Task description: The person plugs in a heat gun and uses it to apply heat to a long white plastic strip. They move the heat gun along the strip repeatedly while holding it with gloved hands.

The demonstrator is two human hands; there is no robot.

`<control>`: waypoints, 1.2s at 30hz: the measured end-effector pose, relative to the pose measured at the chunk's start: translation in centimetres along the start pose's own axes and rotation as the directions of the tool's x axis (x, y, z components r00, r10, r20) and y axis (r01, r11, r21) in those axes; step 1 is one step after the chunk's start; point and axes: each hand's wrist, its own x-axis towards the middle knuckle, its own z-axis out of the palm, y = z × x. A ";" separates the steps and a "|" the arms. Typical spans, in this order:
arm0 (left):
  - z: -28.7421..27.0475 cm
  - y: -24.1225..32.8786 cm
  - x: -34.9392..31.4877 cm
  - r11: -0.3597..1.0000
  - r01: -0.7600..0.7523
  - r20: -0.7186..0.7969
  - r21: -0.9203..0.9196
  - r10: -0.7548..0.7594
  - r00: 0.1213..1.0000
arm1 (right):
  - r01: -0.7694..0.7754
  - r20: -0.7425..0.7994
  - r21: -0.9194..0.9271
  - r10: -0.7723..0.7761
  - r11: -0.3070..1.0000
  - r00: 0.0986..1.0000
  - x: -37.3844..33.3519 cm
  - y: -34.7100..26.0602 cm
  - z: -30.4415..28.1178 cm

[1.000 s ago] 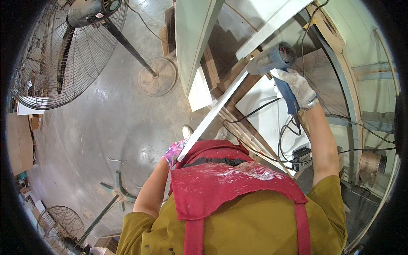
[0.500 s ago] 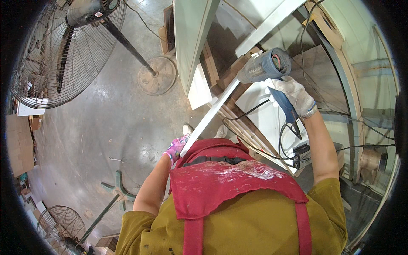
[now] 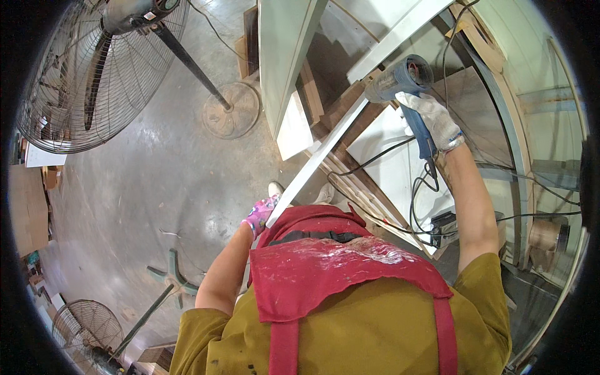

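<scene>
A long, narrow white board slants from my waist up to the right, where its far part passes behind a tool. My left hand, in a pink patterned glove, grips the near end of this board. In a whitish work glove, my right hand is wrapped round the pistol grip of a blue corded power tool that looks like a heat gun. The tool's round, open rear end faces up. Its front is hidden behind the body, so I cannot tell whether it touches the board.
A white panel and stacked boards lie below the tool. Its black cord loops near my right forearm. A large pedestal fan stands at the far left, a smaller fan at the near left. Tall pale panels stand ahead.
My right hand has carried the heat gun a little farther away and to the right along the board. My left hand keeps its hold at the near end.
</scene>
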 end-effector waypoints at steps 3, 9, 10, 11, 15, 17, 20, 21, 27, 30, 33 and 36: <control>0.3 -0.5 0.3 0.997 -0.059 -0.047 0.046 0.061 0.997 | -0.038 0.057 0.006 0.038 0.999 0.998 -0.4 -0.1 0.2; 1.5 -2.1 2.0 0.996 0.000 -0.044 -0.090 -0.004 0.999 | -0.040 0.162 0.085 0.026 0.996 0.986 -2.0 0.1 0.4; 1.5 -2.1 2.0 0.998 -0.023 -0.052 -0.060 0.020 0.998 | -0.047 0.153 0.089 0.033 0.995 0.988 -2.0 0.0 0.3; 1.6 -2.0 1.9 0.999 -0.045 -0.059 -0.029 0.044 0.997 | -0.051 0.162 0.104 0.034 0.993 0.986 -2.0 0.0 0.3; 1.0 -1.1 1.7 0.992 0.069 0.033 -0.104 -0.066 0.997 | -0.086 0.145 0.070 0.075 0.994 0.987 -2.0 -0.2 0.4; 0.7 -0.7 1.5 0.997 0.051 0.034 -0.056 -0.049 0.998 | -0.052 0.144 0.079 0.041 0.995 0.989 -2.3 0.0 0.5; 0.4 -0.5 1.0 1.000 -0.027 0.001 0.016 0.027 1.000 | 0.003 0.114 0.058 -0.010 0.998 0.993 -2.1 0.1 0.5; 0.5 -0.5 0.7 0.992 -0.077 -0.033 0.096 0.081 0.996 | 0.029 0.121 0.059 -0.036 0.998 0.992 -1.7 0.1 0.5; 0.4 -0.9 1.1 0.999 -0.001 0.057 0.051 -0.002 0.998 | -0.053 0.006 0.072 0.052 0.996 0.999 1.3 -0.3 -0.9; 0.6 -1.3 1.7 0.999 0.034 0.052 0.031 -0.036 0.998 | -0.073 -0.003 0.117 0.074 0.990 0.997 1.7 -0.1 -1.4; 0.7 -1.7 1.8 0.999 -0.015 0.042 0.032 0.013 0.999 | -0.076 0.024 0.136 0.073 0.988 0.997 1.4 -0.1 -1.4; 0.6 -1.3 1.7 1.000 -0.023 0.004 0.004 0.023 1.000 | -0.085 0.047 0.122 0.080 0.989 0.996 1.0 -0.5 -0.9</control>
